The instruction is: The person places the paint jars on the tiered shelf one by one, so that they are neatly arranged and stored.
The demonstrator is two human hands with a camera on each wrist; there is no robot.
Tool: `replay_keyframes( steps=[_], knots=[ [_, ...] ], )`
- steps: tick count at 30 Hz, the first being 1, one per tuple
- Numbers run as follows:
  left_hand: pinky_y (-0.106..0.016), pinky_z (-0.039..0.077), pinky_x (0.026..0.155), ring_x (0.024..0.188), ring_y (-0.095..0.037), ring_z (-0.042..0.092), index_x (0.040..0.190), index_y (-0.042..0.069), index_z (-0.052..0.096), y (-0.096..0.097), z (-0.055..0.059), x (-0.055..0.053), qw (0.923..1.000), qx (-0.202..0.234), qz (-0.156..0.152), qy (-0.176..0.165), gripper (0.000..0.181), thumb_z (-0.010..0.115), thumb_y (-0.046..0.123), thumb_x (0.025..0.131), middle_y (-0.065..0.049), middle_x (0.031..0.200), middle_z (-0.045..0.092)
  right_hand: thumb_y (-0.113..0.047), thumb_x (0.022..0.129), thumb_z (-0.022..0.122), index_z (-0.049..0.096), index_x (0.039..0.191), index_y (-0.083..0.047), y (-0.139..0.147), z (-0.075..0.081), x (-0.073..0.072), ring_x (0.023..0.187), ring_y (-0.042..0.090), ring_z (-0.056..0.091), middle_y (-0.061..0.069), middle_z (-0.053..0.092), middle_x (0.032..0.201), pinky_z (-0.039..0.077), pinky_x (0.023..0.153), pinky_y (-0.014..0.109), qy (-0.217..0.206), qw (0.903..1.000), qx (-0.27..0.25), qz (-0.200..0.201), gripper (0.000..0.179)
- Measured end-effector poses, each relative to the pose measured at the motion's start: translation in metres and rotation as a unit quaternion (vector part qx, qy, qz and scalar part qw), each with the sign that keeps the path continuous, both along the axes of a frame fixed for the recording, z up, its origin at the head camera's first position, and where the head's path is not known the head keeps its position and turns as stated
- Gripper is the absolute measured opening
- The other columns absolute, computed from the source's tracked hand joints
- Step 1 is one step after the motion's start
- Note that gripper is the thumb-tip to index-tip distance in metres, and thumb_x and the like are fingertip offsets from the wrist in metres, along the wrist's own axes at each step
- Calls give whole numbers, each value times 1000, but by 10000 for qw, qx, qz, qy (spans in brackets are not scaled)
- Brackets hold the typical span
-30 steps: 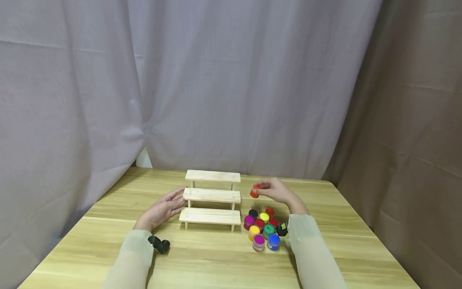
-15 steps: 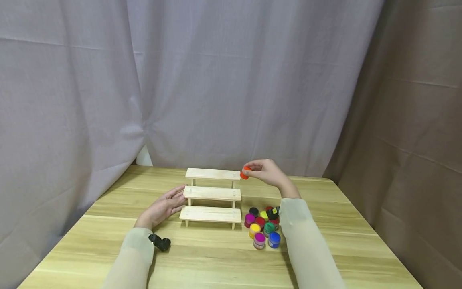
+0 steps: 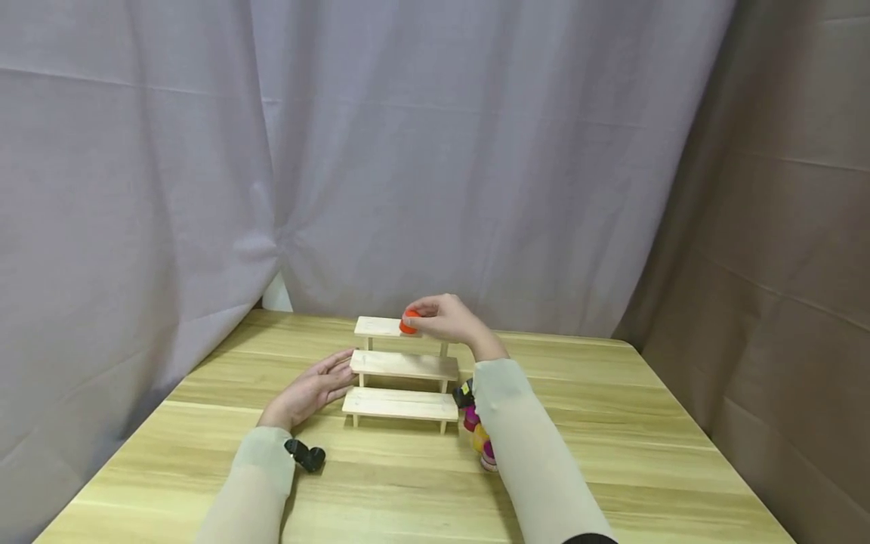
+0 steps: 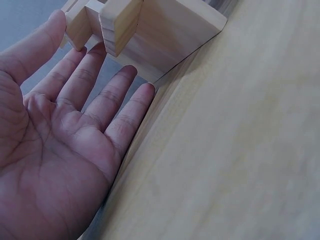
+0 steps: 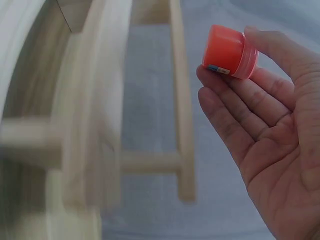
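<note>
R hand (image 3: 445, 319) pinches small orange-red cylindrical plastic jar (image 5: 225, 49), over mid of top plank (image 3: 377, 326) of pale 3-tier wooden stand (image 3: 404, 366); plank contact unclear. Jar abt as wide as tall, axis near upright w/ slight lean in head view; can't tell which end's lid. Blue-&-white label (image 5: 218, 69) on its side, txt too small to read. L hand (image 3: 309, 389) loose, fingers extended, tips at stand's L end. Stand's long axis runs L-R; purple & yellow jars (image 3: 470, 419) beside it, partly hidden by R cream sleeve (image 3: 537, 446)
</note>
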State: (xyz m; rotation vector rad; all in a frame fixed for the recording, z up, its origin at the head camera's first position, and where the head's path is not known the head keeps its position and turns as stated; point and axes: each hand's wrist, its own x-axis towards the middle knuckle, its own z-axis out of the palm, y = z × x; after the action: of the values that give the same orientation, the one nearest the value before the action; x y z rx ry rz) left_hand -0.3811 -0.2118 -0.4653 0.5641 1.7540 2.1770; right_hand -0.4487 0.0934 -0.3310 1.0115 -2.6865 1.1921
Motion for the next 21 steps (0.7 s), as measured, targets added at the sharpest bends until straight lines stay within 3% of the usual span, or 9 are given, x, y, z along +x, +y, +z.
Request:
replay_keyframes(
  steps=[14, 21],
  knots=[
    [-45, 30, 120, 145, -29, 34, 162, 10, 17, 7, 3, -1, 10000, 15, -28, -87, 69, 55, 15, 104, -18, 165, 20, -32, 95, 71, 72, 119, -12, -38, -13, -9, 95, 10, 69, -2, 75, 105, 57, 89, 33, 377, 9993, -55, 50, 31],
    [-47, 29, 121, 147, -34, 30, 162, 11, 17, 5, 1, 0, 9999, -12, 43, -132, 68, 53, 14, 105, -19, 165, 19, -35, 95, 71, 71, 120, -15, -49, -19, -8, 94, 8, 69, -5, 75, 103, 57, 91, 35, 160, 9995, -251, -60, 32]
  ],
)
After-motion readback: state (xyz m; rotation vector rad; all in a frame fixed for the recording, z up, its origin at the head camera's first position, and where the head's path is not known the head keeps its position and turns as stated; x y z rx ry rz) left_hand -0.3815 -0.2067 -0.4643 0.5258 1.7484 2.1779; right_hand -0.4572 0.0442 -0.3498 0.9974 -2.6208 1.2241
